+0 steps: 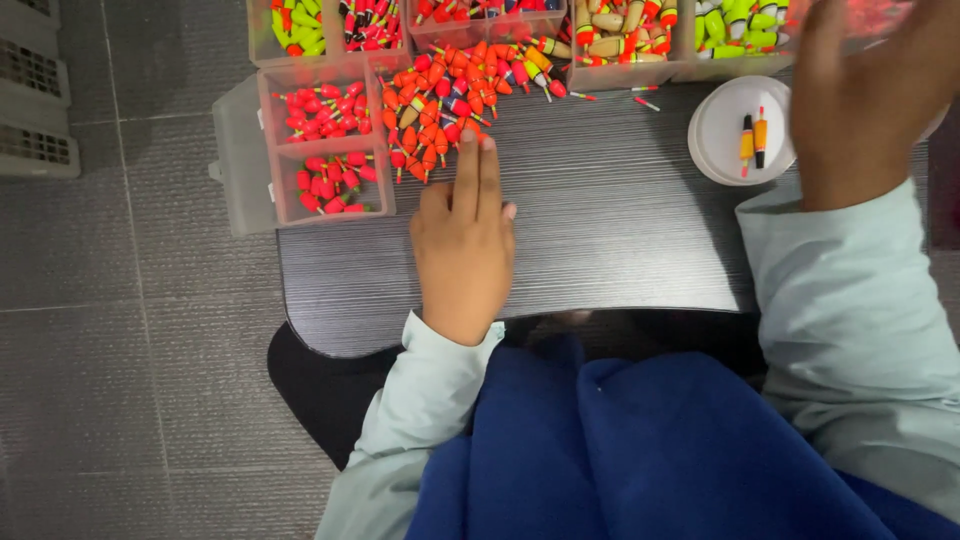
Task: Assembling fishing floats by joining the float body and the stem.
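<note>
Fishing floats [445, 110], mostly orange-red with a few yellow and dark ones among them, lie in a loose pile at the far left part of the dark wood-grain table [620, 230], just beside a clear compartment box [325, 150].

From the head view, the left hand [465, 245] lies palm down on the table, its forearm in a pale green sleeve [415, 420] reaching forward from the body. Its index and middle fingers [478, 170] are stretched out straight and side by side, their tips touching the near edge of the pile; the other fingers are curled under and the thumb is tucked to the right. The hand grips nothing, only pressing on the floats with 2 fingertips.

The right hand [865, 95] is raised above the table's far right corner, blurred, back toward the camera, fingers loosely spread. Whether it holds anything cannot be told from here. Just beside it sits a round white dish [715, 135] with 2 slim floats [753, 140] in it, 1 dark and 1 orange-yellow.

The clear box holds small red floats in 2 compartments. Along the table's far edge stand more clear trays [620, 35] of green, red, and tan floats. A dark blue garment [650, 450] covers the lap below, and grey floor tiles [130, 300] lie to the left.
</note>
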